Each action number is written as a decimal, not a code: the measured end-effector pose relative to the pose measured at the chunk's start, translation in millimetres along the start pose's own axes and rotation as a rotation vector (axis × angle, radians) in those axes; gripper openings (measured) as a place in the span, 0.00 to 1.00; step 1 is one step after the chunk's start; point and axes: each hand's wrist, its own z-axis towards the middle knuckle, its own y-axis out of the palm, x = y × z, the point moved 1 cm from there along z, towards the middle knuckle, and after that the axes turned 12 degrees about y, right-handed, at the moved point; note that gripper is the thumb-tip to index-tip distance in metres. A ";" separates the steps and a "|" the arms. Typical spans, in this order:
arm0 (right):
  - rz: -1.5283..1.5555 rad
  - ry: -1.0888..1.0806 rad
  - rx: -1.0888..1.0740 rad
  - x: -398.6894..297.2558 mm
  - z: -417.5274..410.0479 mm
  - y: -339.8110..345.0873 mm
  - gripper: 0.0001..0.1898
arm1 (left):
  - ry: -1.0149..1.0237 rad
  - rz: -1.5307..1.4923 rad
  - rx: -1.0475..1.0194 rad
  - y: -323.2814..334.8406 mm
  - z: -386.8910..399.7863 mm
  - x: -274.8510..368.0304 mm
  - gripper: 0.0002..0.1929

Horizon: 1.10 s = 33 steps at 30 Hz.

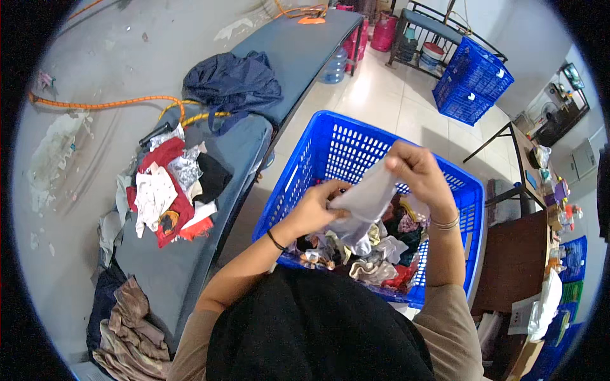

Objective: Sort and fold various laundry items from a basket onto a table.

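Observation:
A light grey-white piece of cloth (364, 195) is stretched between my two hands above a large blue plastic laundry basket (329, 125). My right hand (419, 174) pinches its upper corner, higher up and to the right. Lower on the left, my left hand (320, 204) grips the same cloth near its side edge. Inside the basket, below the hands, lies a jumble of fabric pieces (376, 271) in cream, red, dark and patterned colours. The basket's near side is partly hidden by the black cloth over my front.
To my left, a grey padded bench (157, 281) carries a heap of mixed cloth (159, 190), a navy bag (233, 81) and camouflage fabric (133, 324). Stacked blue crates (472, 81) stand at the far right. A brown desk (512, 257) with clutter borders the right side.

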 end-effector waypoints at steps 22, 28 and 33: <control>0.823 0.520 -0.469 88.6 -18.5 192.0 0.10 | -0.076 -0.033 0.426 -13.4 -79.1 2.3 0.26; 0.823 0.355 -0.430 90.4 -7.9 170.0 0.13 | -0.044 0.343 0.445 -14.5 -71.9 -6.0 0.19; 0.537 0.136 -0.249 72.0 -2.7 127.8 0.06 | -0.169 0.292 0.292 -25.1 -62.8 -27.3 0.07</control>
